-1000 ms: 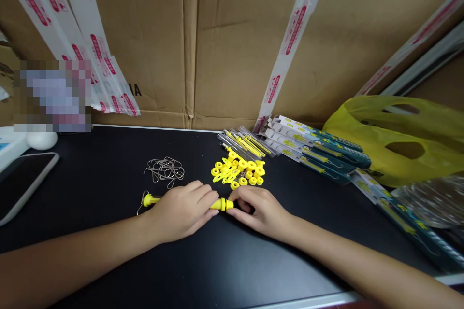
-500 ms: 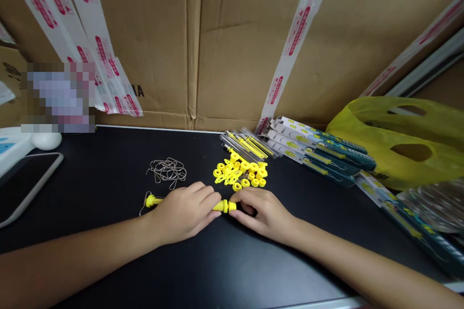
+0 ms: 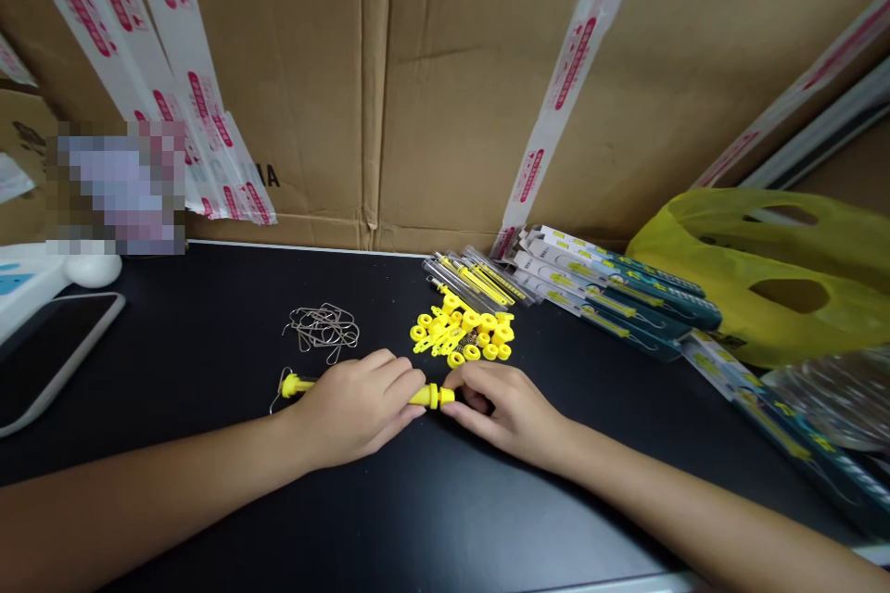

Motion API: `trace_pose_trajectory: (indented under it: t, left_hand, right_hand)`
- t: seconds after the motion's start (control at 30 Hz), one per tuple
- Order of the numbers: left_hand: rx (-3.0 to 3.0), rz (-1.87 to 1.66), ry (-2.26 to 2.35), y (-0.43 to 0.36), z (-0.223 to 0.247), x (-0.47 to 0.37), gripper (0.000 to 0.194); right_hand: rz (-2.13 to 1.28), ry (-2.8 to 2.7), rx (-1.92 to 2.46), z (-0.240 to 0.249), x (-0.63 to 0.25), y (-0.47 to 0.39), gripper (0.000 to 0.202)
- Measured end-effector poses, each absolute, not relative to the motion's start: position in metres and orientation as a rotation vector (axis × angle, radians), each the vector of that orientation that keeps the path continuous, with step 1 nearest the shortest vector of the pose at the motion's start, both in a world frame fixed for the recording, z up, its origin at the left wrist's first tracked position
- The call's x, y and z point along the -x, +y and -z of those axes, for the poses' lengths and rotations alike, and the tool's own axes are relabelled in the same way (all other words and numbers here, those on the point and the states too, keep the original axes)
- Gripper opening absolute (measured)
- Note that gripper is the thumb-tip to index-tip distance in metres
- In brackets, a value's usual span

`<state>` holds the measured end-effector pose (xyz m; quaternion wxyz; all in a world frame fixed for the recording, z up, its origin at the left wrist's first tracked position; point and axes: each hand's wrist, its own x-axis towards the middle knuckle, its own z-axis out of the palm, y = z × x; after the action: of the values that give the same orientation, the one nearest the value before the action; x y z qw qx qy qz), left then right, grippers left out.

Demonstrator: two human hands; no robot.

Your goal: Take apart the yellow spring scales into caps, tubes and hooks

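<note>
Across the black table lies a slim yellow tube-shaped tool (image 3: 424, 397), with a bent wire hook (image 3: 276, 397) at its left end. My left hand (image 3: 365, 403) is wrapped over the tube's middle and hides most of it. At the tube's right end, the thumb and forefinger of my right hand (image 3: 504, 403) pinch a small yellow cap (image 3: 447, 396). A narrow dark gap shows between cap and collar. Just beyond my hands are a heap of small yellow plastic parts (image 3: 455, 324) with some springs, and a tangle of wire hooks (image 3: 325, 329).
Clear tubes with yellow strips (image 3: 476, 278) lie behind the yellow parts. Printed boxes (image 3: 612, 296) and a yellow plastic bag (image 3: 737, 296) occupy the right. A phone (image 3: 56, 352) sits at the left, beside a white device (image 3: 31, 273). Tall cardboard (image 3: 451, 111) stands along the back edge.
The whole view has shifted very slightly. Both hands keep the same grip on the yellow tool and its cap.
</note>
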<state>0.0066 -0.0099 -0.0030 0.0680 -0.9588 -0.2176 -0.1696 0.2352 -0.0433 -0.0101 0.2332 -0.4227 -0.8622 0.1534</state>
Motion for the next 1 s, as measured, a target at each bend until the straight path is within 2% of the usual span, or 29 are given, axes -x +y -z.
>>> trace_pose_trajectory:
  t: [0.1, 0.23, 0.63, 0.8, 1.0]
  left_hand:
    - [2.884, 0.513, -0.653, -0.009, 0.003, -0.007, 0.020]
    - [2.892, 0.512, -0.659, -0.008, 0.003, -0.008, 0.021]
    - [2.897, 0.487, -0.675, -0.010, 0.004, -0.007, 0.020]
    - [2.893, 0.471, -0.671, -0.009, 0.003, -0.007, 0.021]
    - [2.894, 0.484, -0.662, -0.009, 0.003, -0.007, 0.020]
  right_hand:
    - [-0.406, -2.349, 1.130, 0.014, -0.236, -0.043, 0.015]
    - [-0.372, -2.340, 1.168, 0.010, -0.237, -0.045, 0.025]
    - [-0.344, -2.373, 1.095, 0.009, -0.237, -0.043, 0.014]
    - [-0.355, -2.377, 1.179, 0.005, -0.236, -0.044, 0.026]
    - [-0.353, -2.411, 1.186, 0.003, -0.234, -0.045, 0.020]
